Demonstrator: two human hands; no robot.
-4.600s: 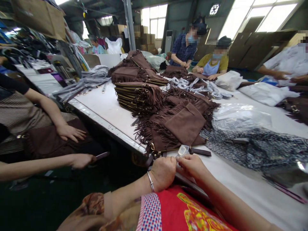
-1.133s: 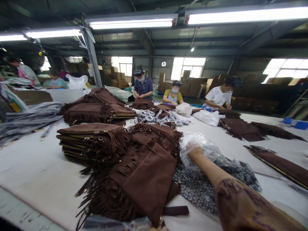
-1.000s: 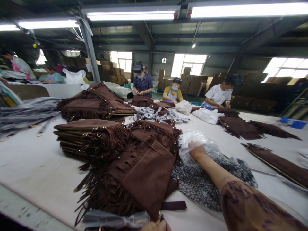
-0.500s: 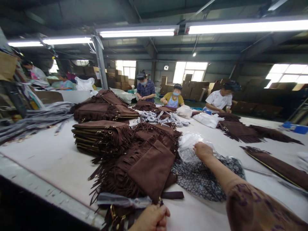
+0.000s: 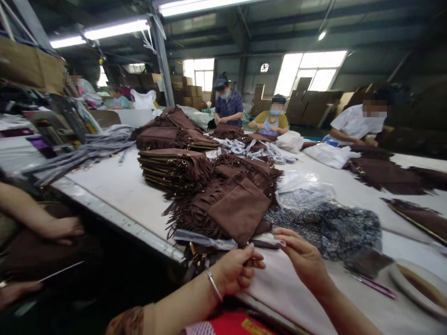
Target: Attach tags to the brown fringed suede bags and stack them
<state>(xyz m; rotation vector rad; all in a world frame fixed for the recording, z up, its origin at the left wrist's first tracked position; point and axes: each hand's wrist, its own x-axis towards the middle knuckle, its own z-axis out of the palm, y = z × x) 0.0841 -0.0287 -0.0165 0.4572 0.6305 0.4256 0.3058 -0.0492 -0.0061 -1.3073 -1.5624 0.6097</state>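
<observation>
A brown fringed bag [image 5: 239, 209] lies flat on the table, one corner pointing toward me. My left hand [image 5: 240, 272], with a bangle on its wrist, is closed at that corner, where a small metal fitting shows. Between the thumb and fingers of my right hand [image 5: 303, 260] is a small piece of clear plastic film [image 5: 278, 240]. A dark strap end [image 5: 265, 244] sticks out just beyond both hands. Beside the left hand lies a plastic-wrapped strap [image 5: 204, 239] with gold clasps [image 5: 195, 253] under it.
Stacked brown bags [image 5: 171, 170] stand behind. Clear plastic bags [image 5: 303, 188] rest on speckled cloth [image 5: 328, 228] at right, near a pink cutter [image 5: 379, 286] and a tape roll [image 5: 419, 284]. A co-worker's hand [image 5: 64, 228] is at left; other people work across the table.
My right hand has come back from the clear plastic bags to beside my left hand, now with a bit of film. The view has swung, bringing a co-worker's hands in at left.
</observation>
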